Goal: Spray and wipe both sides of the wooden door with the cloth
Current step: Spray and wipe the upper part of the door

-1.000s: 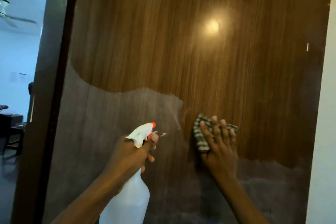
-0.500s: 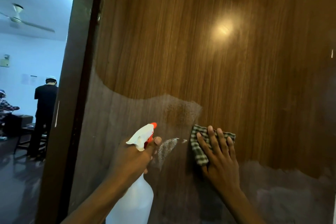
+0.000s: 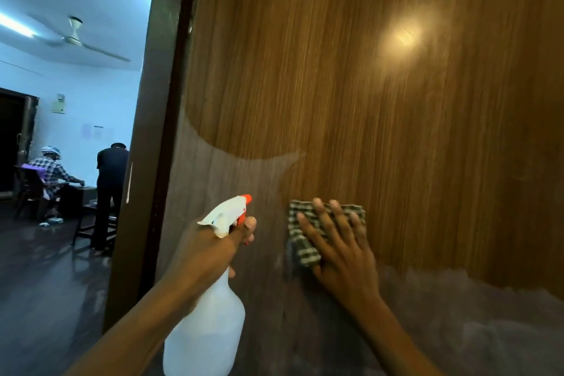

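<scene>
Our left hand (image 3: 210, 249) grips the spray bottle (image 3: 210, 308); just to its right, our right hand (image 3: 341, 249) presses the checked cloth (image 3: 300, 241) with spread fingers flat against the wooden door (image 3: 351, 85).

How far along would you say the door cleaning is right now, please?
The upper door face looks wiped: glossy, clear grain. In hand: the right hand presses the checked cloth flat at the edge of that glossy area, while the left hand grips the spray bottle, nozzle toward the door. Left: the hazy band low and leftward, plus the door's other side, unseen here.
</scene>
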The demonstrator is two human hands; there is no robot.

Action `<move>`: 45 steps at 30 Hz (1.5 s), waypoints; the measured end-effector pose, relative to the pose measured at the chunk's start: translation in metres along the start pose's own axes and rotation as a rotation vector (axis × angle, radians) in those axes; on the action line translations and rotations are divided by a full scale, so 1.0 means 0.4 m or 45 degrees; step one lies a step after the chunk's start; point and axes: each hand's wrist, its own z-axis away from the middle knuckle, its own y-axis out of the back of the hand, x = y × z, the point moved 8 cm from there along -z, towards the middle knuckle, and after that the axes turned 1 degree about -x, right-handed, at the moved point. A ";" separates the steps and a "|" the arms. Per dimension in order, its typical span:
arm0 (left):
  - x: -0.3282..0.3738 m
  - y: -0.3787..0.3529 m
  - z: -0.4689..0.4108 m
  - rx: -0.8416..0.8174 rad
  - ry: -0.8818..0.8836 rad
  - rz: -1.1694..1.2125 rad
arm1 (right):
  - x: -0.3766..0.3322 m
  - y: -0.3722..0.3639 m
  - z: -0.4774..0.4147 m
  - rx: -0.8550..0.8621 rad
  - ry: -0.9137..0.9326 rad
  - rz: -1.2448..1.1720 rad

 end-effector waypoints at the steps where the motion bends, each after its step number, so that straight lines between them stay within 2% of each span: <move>1: -0.007 0.015 -0.002 0.002 0.007 -0.003 | 0.034 0.008 0.006 0.021 -0.087 0.009; 4: -0.007 0.053 -0.012 0.012 -0.003 -0.021 | 0.107 0.035 -0.073 0.036 -0.433 0.015; 6: -0.005 0.069 -0.020 -0.003 -0.007 -0.022 | 0.077 0.053 -0.172 0.038 -0.526 -0.018; 10: -0.001 0.106 -0.037 -0.045 0.002 -0.013 | -0.066 0.029 -0.282 0.047 -0.335 -0.018; 13: -0.015 0.161 -0.054 -0.053 -0.018 -0.016 | -0.170 -0.005 -0.217 0.019 -0.107 0.009; 15: -0.031 0.198 -0.062 -0.050 -0.028 -0.032 | -0.176 -0.011 -0.145 0.016 -0.035 0.015; 17: -0.047 0.232 -0.068 -0.047 -0.023 -0.032 | -0.138 -0.004 -0.100 0.037 -0.097 0.054; 19: -0.057 0.263 -0.078 -0.032 -0.017 -0.024 | -0.084 0.004 -0.100 0.032 -0.307 0.088; 21: -0.062 0.294 -0.091 -0.016 -0.028 -0.030 | -0.065 0.011 -0.155 0.029 -0.519 0.066; 23: -0.069 0.319 -0.104 -0.006 -0.028 -0.018 | -0.099 0.025 -0.254 0.043 -0.597 0.032; 25: -0.081 0.336 -0.114 -0.001 -0.007 0.016 | -0.164 0.027 -0.358 0.050 -0.533 0.019; 28: -0.104 0.362 -0.127 -0.003 0.015 0.026 | -0.303 -0.006 -0.440 0.056 -0.282 0.050; 31: -0.111 0.386 -0.129 -0.001 -0.004 0.065 | -0.406 -0.049 -0.370 -0.003 -0.056 0.041; 33: -0.115 0.399 -0.127 -0.019 -0.019 0.089 | -0.408 -0.054 -0.297 -0.025 0.016 0.026; 36: -0.124 0.415 -0.128 -0.047 -0.010 0.097 | -0.344 -0.031 -0.256 -0.002 -0.112 0.053; 38: -0.125 0.431 -0.137 -0.050 -0.009 0.095 | -0.300 -0.007 -0.322 0.030 -0.320 0.073; 40: -0.121 0.441 -0.146 -0.053 -0.020 0.094 | -0.294 0.014 -0.450 0.037 -0.431 0.043; 43: -0.113 0.450 -0.157 -0.066 -0.054 0.086 | -0.345 0.034 -0.654 0.056 -0.389 0.016; 45: -0.113 0.457 -0.162 -0.077 -0.061 0.088 | -0.395 0.030 -0.708 0.067 -0.318 0.039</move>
